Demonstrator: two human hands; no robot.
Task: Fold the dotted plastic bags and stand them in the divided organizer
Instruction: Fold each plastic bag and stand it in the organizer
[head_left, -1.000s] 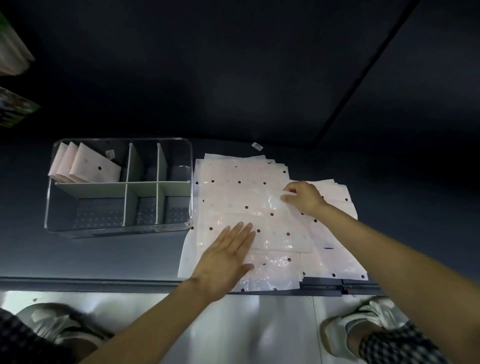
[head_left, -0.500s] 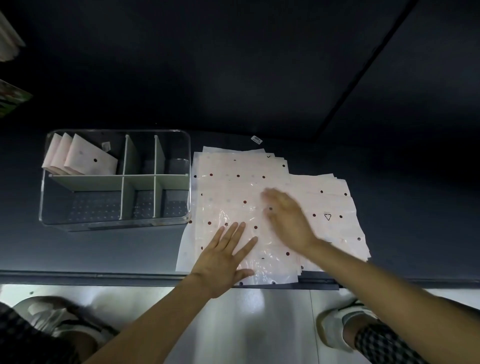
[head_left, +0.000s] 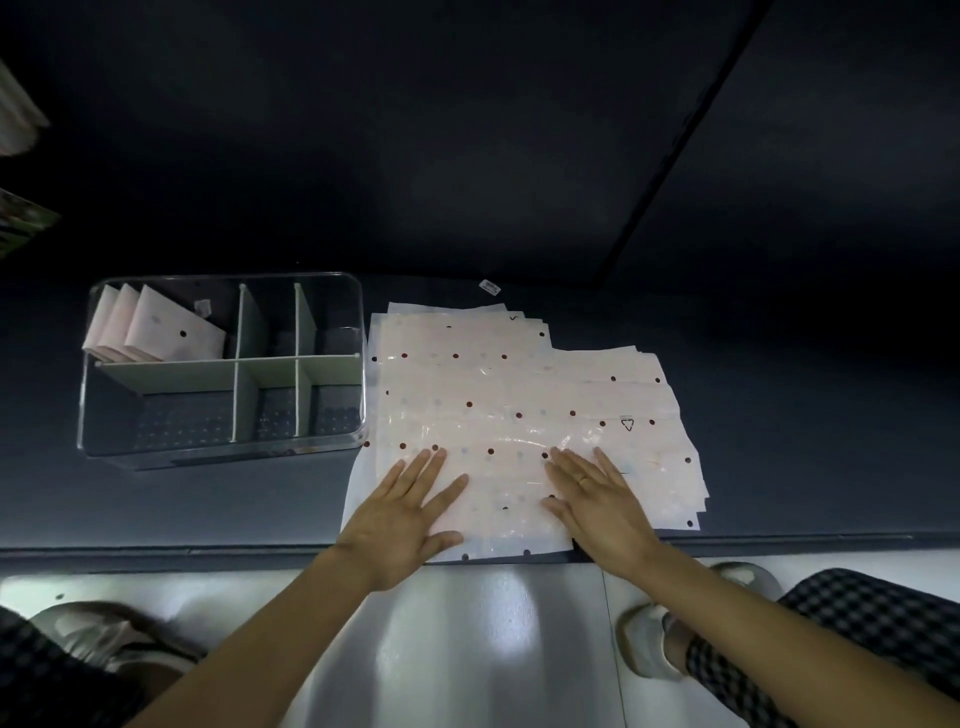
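Both hands flat on the top bag (head_left: 498, 457) of the stack (head_left: 524, 415), which lies at the near edge of the worktop (head_left: 208, 509), just right of the organizer (head_left: 223, 364). Left hand (head_left: 400, 525) has its fingers (head_left: 426, 467) straight and spread, pressing the near-left part of the bag; it grips nothing. Right hand (head_left: 597, 504) is the same, fingers straight, palm down on the near-right part, nothing pinched. Looks like smoothing before a fold, but that's my read only.

Organizer sits toward the left of the worktop, clear walls w/ pale dividers. Three folded bags (head_left: 156, 327) stand leaning in its far-left compartment; other compartments look empty, tho the dim light makes it hard to be sure.

Risks from here:
- Plastic is slick and shiny, so the whole stack could slide under the palms and more than one sheet may lift when the top bag is picked up.
- Near edge of the stack overhangs the worktop lip a bit; a push toward the person could send sheets onto the floor (head_left: 467, 649).
- Trapped air, seen as wrinkles mid-bag, may leave a puffy fold that won't stand upright in a compartment.
- Stack is fanned unevenly to the right, so edges may be misjudged and the fold come out crooked.
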